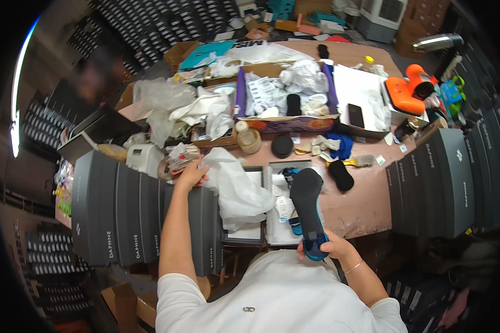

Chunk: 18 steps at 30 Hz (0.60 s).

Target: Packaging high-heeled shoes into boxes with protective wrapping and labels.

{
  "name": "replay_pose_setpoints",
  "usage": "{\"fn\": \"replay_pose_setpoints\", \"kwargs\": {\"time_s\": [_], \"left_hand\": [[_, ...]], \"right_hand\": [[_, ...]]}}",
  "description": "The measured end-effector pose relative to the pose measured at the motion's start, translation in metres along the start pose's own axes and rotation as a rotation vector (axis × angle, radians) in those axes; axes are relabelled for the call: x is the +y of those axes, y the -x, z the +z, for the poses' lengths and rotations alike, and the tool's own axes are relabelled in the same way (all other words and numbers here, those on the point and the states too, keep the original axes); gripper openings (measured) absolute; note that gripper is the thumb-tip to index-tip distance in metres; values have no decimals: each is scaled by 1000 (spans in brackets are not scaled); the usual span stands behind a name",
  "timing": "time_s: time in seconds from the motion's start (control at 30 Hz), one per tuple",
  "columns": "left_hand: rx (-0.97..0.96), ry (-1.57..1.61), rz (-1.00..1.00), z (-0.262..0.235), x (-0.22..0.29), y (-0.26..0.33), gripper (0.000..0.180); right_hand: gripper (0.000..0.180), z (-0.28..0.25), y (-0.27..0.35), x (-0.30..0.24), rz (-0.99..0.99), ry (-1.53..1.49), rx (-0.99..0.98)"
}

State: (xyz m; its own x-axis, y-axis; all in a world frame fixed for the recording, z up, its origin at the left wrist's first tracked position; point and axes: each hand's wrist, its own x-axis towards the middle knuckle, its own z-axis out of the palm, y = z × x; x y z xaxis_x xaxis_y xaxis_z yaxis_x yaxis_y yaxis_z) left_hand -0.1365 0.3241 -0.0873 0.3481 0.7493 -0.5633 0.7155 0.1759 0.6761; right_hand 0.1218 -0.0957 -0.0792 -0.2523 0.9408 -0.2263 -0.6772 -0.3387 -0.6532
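My right hand (332, 247) grips the heel end of a blue shoe (309, 211) turned with its dark sole up, held over an open shoe box (290, 166) near the table's front edge. A second blue shoe (289, 175) lies in that box on white paper. My left hand (192, 173) reaches forward and closes on crumpled white tissue paper (234, 188) that spills over a neighbouring open box (244, 233).
Stacks of dark grey shoe boxes stand on the left (122, 211) and right (439, 183). The pink table (361, 205) holds a purple-edged carton of wrappings (286, 94), a tape roll (250, 140), black insoles (341, 175), a phone (355, 115) and orange tools (405, 91).
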Motion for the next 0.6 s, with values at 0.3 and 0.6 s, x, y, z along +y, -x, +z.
{"fn": "replay_pose_setpoints", "kwargs": {"time_s": [0.3,0.6], "left_hand": [[108,-264,924,105,150,121,26],[408,-607,777,134,95,155,13]], "right_hand": [[84,-19,28,-34,-87,-63,-88],[82,-4,44,-47,-24,220,-268]]}}
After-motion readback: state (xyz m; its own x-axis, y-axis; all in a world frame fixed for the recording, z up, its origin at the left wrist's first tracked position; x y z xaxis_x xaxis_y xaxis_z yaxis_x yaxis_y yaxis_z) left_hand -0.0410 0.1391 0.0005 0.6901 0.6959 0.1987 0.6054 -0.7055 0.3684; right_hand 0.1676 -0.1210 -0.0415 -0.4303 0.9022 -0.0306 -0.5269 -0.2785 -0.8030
